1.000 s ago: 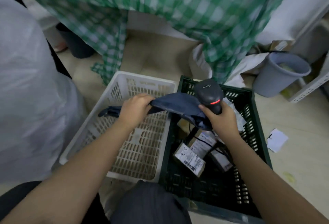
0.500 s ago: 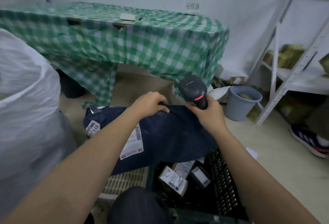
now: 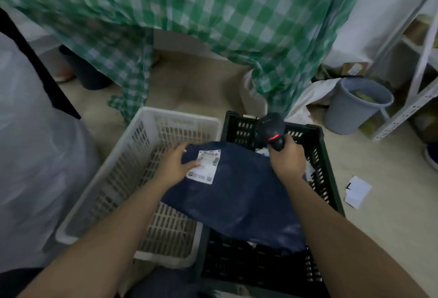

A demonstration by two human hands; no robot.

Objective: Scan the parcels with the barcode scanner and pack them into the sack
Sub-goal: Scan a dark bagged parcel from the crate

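Parcel: a dark navy soft plastic mailer bag [image 3: 237,193] lies draped across the seam between the two crates, its white shipping label [image 3: 205,166] face up at its ten o'clock corner.
Left hand: the left hand [image 3: 176,163] pins the bag's left edge, thumb lying across the label, fingers curled under the edge.
Right hand: the right hand [image 3: 288,160] is wrapped round the grip of the black handheld barcode scanner [image 3: 272,131], red light glowing; its head points away toward twelve o'clock, not at the label.
Crates: white slatted plastic crate [image 3: 144,146] at nine o'clock of the bag, dark green slatted plastic crate [image 3: 317,155] under its right half.
Sack: the big translucent white sack [image 3: 30,146] bulges at the far nine o'clock edge.
Step in hand: presenting the label for the scan, by my read.
Next move: tip the scanner down onto the barcode and clear the thumb off the label, then swing the bag over to the sack.
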